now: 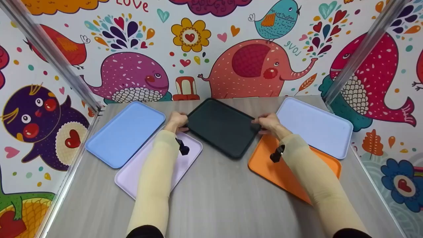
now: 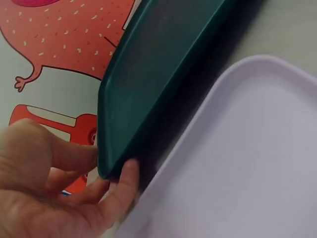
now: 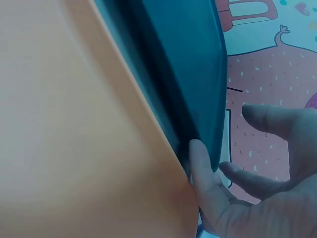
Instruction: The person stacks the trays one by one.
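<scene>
A dark green tray (image 1: pixel 223 127) is at the middle of the table, turned at an angle. My left hand (image 1: pixel 177 121) pinches its left corner; in the left wrist view the thumb (image 2: pixel 74 156) meets the rim, with fingertips (image 2: pixel 130 171) against the underside. At the opposite corner is my right hand (image 1: pixel 269 122). Its fingertips (image 3: pixel 198 148) touch the tray there, while the thumb (image 3: pixel 262 116) stands apart from the rim. Under my left forearm lies a pale lilac tray (image 1: pixel 186 157), and under my right forearm an orange tray (image 1: pixel 269 158).
A blue tray (image 1: pixel 127 132) lies at the far left, overlapping the lilac one in view. On the far right a pale periwinkle tray (image 1: pixel 315 127) borders the orange one. Patterned walls (image 1: pixel 188 66) with metal edge strips (image 1: pixel 62 62) enclose the grey wooden table (image 1: pixel 218 198).
</scene>
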### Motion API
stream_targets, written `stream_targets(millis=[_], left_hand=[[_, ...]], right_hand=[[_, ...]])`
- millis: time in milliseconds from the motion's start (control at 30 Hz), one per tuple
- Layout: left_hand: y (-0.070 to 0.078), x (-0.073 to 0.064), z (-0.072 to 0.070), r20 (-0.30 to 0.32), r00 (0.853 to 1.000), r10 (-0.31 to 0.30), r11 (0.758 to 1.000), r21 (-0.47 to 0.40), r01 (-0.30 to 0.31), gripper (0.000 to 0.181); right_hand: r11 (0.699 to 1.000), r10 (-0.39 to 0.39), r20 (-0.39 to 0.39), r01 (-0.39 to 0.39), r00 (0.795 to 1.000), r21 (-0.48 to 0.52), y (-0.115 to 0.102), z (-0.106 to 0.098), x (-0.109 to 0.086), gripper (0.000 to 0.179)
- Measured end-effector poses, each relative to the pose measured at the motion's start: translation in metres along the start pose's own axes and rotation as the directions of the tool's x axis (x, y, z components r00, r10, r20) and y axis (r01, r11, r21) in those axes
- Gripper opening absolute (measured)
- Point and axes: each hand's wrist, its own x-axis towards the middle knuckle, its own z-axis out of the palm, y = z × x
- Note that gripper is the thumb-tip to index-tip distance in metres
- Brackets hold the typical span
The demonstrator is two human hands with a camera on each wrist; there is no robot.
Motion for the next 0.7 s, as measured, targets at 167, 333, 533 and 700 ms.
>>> stream_targets(millis=[167,333,533,700], left_hand=[[-0.005,-0.004,-0.001,0.043,0.998,0.039,0.977,-0.213,-0.029,0.061],[-0.008,-0.005,-0.005,0.076,0.995,0.057,0.942,-0.334,-0.028,0.064],[-0.013,-0.008,-0.013,0.101,0.993,0.061,0.903,-0.429,-0.012,0.068],[-0.016,-0.01,-0.018,0.092,0.994,0.051,0.877,-0.481,-0.001,0.068]], right_hand=[[1.0,-0.013,-0.006,0.013,1.0,-0.005,0.001,-0.003,-0.003,0.057],[1.0,-0.027,-0.012,0.027,1.0,-0.002,0.002,-0.006,-0.004,0.054],[0.996,-0.047,-0.014,0.048,0.999,0.08,0.008,-0.006,-0.005,0.057],[0.958,-0.075,0.01,0.07,0.997,0.277,0.014,0.003,-0.01,0.073]])
